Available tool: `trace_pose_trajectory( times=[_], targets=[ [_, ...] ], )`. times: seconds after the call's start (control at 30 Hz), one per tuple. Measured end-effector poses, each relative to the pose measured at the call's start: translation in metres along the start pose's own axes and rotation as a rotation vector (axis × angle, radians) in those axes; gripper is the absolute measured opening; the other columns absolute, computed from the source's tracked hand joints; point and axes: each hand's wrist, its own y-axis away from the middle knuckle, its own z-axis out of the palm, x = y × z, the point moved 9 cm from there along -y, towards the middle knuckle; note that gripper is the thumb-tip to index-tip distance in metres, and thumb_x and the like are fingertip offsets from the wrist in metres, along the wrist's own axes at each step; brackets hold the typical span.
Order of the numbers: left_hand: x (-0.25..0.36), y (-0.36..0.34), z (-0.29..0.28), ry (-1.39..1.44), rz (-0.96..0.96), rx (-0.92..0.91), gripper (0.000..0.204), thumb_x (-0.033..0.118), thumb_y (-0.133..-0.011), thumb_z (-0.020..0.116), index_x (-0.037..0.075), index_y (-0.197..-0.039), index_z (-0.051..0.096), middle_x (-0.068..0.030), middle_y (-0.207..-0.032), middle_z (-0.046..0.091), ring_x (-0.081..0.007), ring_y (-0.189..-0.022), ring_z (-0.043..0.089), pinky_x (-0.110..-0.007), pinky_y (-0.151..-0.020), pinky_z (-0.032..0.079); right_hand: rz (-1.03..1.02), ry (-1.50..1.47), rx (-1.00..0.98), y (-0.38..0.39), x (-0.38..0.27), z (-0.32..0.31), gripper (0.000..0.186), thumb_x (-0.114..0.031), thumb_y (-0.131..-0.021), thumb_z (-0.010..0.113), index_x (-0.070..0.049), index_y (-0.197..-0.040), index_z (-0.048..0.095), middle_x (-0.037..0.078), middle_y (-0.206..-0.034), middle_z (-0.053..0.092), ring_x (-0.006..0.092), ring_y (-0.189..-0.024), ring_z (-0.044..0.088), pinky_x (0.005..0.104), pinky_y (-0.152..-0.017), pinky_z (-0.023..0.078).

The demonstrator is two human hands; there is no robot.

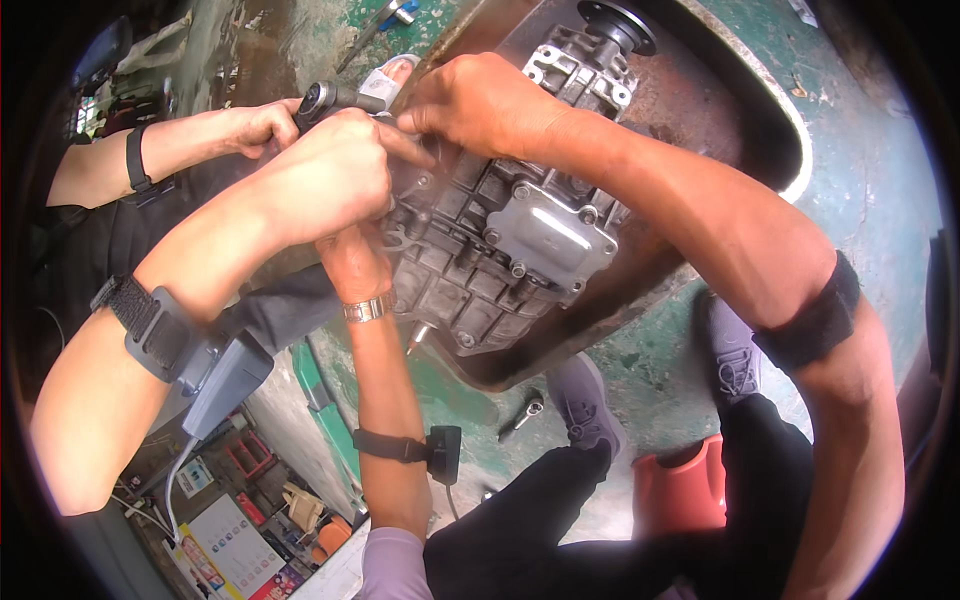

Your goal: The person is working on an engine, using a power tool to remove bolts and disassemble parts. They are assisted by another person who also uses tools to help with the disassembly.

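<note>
A grey metal gearbox-like housing (450,290) with ribs, bolts and a smooth cover plate (545,235) lies in a worn metal tray (690,110). My right hand (475,105) is over its far left side, fingers curled down; what they hold is hidden. My left hand (355,260), with a watch at the wrist, is at the housing's left edge. A co-worker's forearm and fist cover its fingers. Beside it is a grey open-ended jaw (402,238), seemingly a wrench's. Between our hands, the co-worker's hands (345,150) grip a dark cylindrical power tool (340,100).
A round dark flange (615,25) tops the housing's far end. On the green floor lie a ratchet (522,415) by my shoe and a blue-ended tool (392,12) at the back. A red stool (680,490) stands between my legs. Boxes and parts (230,540) fill the lower left.
</note>
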Motion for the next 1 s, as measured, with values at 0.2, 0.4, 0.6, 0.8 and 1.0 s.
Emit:
trace_pose_trajectory(
  times=[0.2, 0.4, 0.6, 0.8, 1.0],
  targets=[
    [-0.002, 0.001, -0.006, 0.046, -0.024, 0.074, 0.027, 0.021, -0.091, 0.064, 0.003, -0.111, 0.058, -0.0015, -0.104, 0.058, -0.0134, -0.086, 0.056, -0.028, -0.070, 0.045, 0.043, 0.014, 0.039, -0.002, 0.007, -0.008, 0.038, -0.041, -0.085, 0.064, -0.005, -0.092, 0.071, 0.018, -0.084, 0.068, 0.0323, -0.084, 0.066, 0.0408, -0.078, 0.050],
    [0.006, 0.003, 0.012, 0.037, -0.001, 0.006, 0.036, 0.021, -0.091, 0.065, 0.001, -0.120, 0.057, -0.0041, -0.115, 0.059, -0.0154, -0.099, 0.058, -0.029, -0.082, 0.048, 0.048, -0.025, -0.002, 0.002, 0.004, -0.008, 0.036, -0.038, -0.082, 0.068, -0.004, -0.093, 0.070, 0.017, -0.084, 0.068, 0.0323, -0.082, 0.065, 0.0396, -0.078, 0.050],
    [0.009, 0.002, 0.013, 0.003, 0.019, -0.015, 0.042, 0.016, -0.087, 0.069, -0.002, -0.122, 0.055, -0.0053, -0.121, 0.058, -0.0152, -0.107, 0.055, -0.032, -0.091, 0.045, 0.068, -0.039, -0.048, 0.004, 0.002, -0.006, 0.035, -0.035, -0.080, 0.071, -0.003, -0.094, 0.070, 0.016, -0.085, 0.068, 0.0282, -0.081, 0.065, 0.0372, -0.078, 0.050],
    [0.003, -0.003, 0.002, 0.021, 0.024, 0.007, 0.041, 0.014, -0.085, 0.071, -0.003, -0.120, 0.056, -0.0050, -0.118, 0.059, -0.0153, -0.102, 0.056, -0.030, -0.086, 0.047, 0.024, -0.088, -0.005, 0.003, -0.002, 0.001, 0.031, -0.034, -0.076, 0.075, -0.009, -0.093, 0.071, 0.013, -0.088, 0.069, 0.0286, -0.085, 0.066, 0.0376, -0.079, 0.050],
    [0.003, -0.005, 0.001, 0.022, 0.034, 0.015, 0.030, 0.011, -0.084, 0.072, 0.001, -0.110, 0.062, -0.0007, -0.107, 0.062, -0.0104, -0.089, 0.056, -0.027, -0.075, 0.047, -0.014, -0.034, 0.007, 0.006, -0.008, 0.010, 0.027, -0.029, -0.074, 0.077, -0.010, -0.093, 0.072, 0.011, -0.089, 0.070, 0.0259, -0.085, 0.067, 0.0363, -0.076, 0.051]
  ],
)
